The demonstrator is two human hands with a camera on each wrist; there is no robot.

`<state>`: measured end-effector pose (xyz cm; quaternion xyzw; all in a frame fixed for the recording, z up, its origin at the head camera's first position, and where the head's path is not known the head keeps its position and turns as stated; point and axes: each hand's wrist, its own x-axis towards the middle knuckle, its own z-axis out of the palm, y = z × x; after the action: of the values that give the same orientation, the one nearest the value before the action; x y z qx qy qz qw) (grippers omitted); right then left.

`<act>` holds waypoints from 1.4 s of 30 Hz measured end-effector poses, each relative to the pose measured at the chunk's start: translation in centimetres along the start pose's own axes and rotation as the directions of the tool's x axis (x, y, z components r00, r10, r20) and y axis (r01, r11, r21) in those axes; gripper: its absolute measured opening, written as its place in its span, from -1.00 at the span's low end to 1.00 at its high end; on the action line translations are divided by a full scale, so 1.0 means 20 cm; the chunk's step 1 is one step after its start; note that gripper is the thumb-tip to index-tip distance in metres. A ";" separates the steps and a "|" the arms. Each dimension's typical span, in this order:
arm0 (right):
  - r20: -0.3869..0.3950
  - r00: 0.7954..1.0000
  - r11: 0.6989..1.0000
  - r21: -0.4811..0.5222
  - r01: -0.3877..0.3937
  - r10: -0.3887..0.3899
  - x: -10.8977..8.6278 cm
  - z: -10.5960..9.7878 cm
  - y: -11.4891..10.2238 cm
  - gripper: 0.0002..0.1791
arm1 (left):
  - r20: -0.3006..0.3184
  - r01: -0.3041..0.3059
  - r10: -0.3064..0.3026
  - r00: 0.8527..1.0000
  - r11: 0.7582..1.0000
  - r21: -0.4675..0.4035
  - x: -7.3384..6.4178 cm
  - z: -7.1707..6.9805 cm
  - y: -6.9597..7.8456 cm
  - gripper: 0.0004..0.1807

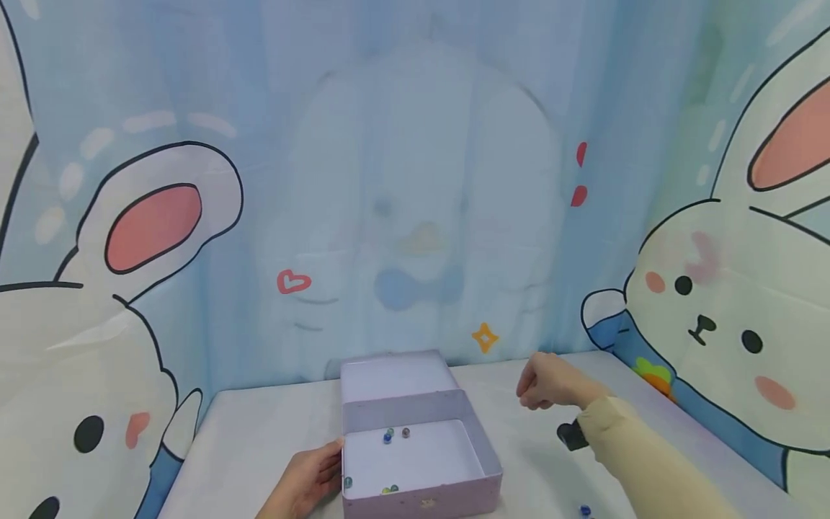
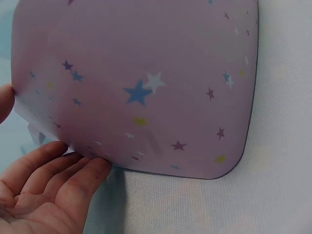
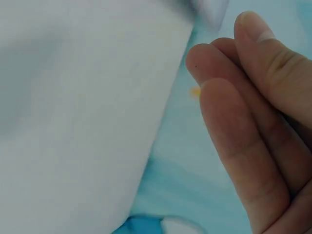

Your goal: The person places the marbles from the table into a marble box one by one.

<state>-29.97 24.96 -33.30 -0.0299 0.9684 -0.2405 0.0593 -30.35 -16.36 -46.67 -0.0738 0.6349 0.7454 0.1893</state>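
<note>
A lilac box (image 1: 421,500) stands with its lid (image 1: 397,376) laid back behind it. Several glass marbles (image 1: 405,432) lie on its pale floor, some near the back and some along the front left. My left hand (image 1: 310,476) grips the box's left side; in the left wrist view its fingers (image 2: 87,178) bend against the star-printed lilac surface (image 2: 161,112). To the right of the box my right hand (image 1: 551,382) hangs above the table, fingers loosely bent. In the right wrist view the thumb (image 3: 273,63) is close to the fingers (image 3: 234,122), and nothing shows between them.
A blue marble (image 1: 586,510) lies on the white tabletop (image 1: 272,418) at the front right, near the right sleeve (image 1: 648,454). Behind the table hangs a light blue curtain (image 1: 415,144) printed with rabbits. A small black device (image 1: 572,435) is strapped at the right wrist.
</note>
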 end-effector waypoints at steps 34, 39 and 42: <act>0.140 0.959 0.969 -0.005 -0.248 0.246 -0.38 0.37 0.43 -0.87 | -0.010 0.025 -0.025 1.000 1.000 0.004 -0.02 0.02 0.01 -0.25; 0.135 0.965 0.975 -0.048 -0.219 0.223 -0.39 0.40 0.40 -0.83 | -0.016 0.038 -0.038 0.999 0.999 0.002 -0.02 0.02 0.01 -0.25; 0.137 0.966 0.975 -0.057 -0.214 0.220 -0.39 0.40 0.39 -0.83 | -0.019 0.033 -0.033 0.999 0.999 0.005 -0.03 0.02 0.01 -0.25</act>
<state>-21.49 28.85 -43.24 0.0578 0.9639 -0.2094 0.1537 -29.88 -16.16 -46.32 -0.0908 0.6374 0.7397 0.1957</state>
